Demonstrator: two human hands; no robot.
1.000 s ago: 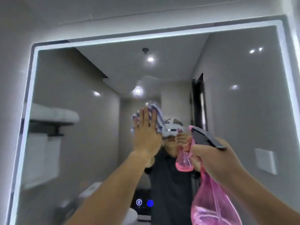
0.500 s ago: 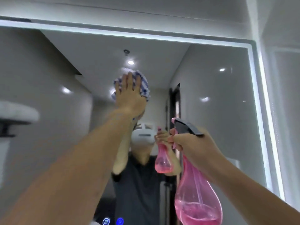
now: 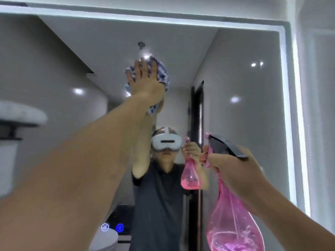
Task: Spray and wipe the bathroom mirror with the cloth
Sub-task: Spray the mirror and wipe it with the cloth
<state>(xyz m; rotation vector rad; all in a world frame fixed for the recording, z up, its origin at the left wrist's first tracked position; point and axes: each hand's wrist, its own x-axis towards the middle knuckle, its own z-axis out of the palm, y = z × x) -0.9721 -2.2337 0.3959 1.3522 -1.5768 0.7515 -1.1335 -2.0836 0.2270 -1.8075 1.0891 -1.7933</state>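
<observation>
Mirror (image 3: 244,124) under wipe — left hand (image 3: 145,84) flat, pressing checked cloth (image 3: 161,73) at twelve o'clock; right hand (image 3: 232,169) gripping pink spray bottle (image 3: 233,223) at four o'clock.

Mirror (image 3: 244,124) glass lies bare beside cloth (image 3: 162,73) and bottle (image 3: 233,223).

- The mirror (image 3: 241,127) is showing smooth, glossy glass, its edge strip glowing white;
- the cloth (image 3: 161,73) is looking soft and woven, matt, blue-and-white;
- the spray bottle (image 3: 233,225) is gleaming as translucent pink plastic, its trigger head matt and dark
</observation>
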